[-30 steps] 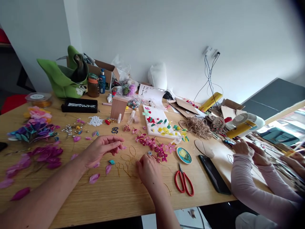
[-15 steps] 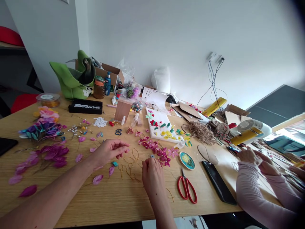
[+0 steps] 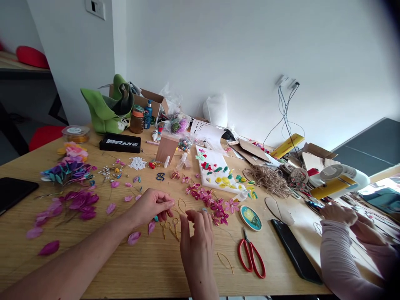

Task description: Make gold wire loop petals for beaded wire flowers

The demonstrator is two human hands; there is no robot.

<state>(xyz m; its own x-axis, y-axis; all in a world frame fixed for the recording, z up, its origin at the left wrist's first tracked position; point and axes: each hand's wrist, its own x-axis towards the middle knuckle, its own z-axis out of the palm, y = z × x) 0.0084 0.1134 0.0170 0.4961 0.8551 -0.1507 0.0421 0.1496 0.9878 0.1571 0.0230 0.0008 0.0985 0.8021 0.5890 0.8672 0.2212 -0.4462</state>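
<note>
In the middle of the table my left hand [image 3: 156, 205] pinches thin gold wire between thumb and fingertips. My right hand [image 3: 199, 231] is close beside it, thumb and fingers bent together at the other end of the wire; the exact grip is partly hidden. A gold wire loop [image 3: 182, 205] stands up between the fingertips. Just below my hands lie several twisted gold wire pieces [image 3: 170, 227]. Dark pink flower sprays [image 3: 212, 201] are beyond my right hand. Loose pink petals [image 3: 134, 238] lie near my left forearm.
Red-handled scissors [image 3: 251, 254], a gold wire leaf shape [image 3: 225, 263], a round turquoise piece [image 3: 251, 218] and a black phone [image 3: 295, 250] lie to the right. A co-worker's hands [image 3: 340, 214] work at far right. A wooden block [image 3: 167, 149] and green bag [image 3: 108, 110] stand behind.
My hands have come closer together, and my left fingers, loosely curled before, now pinch wire. My right hand has turned, showing its thumb. The whole view has shifted slightly.
</note>
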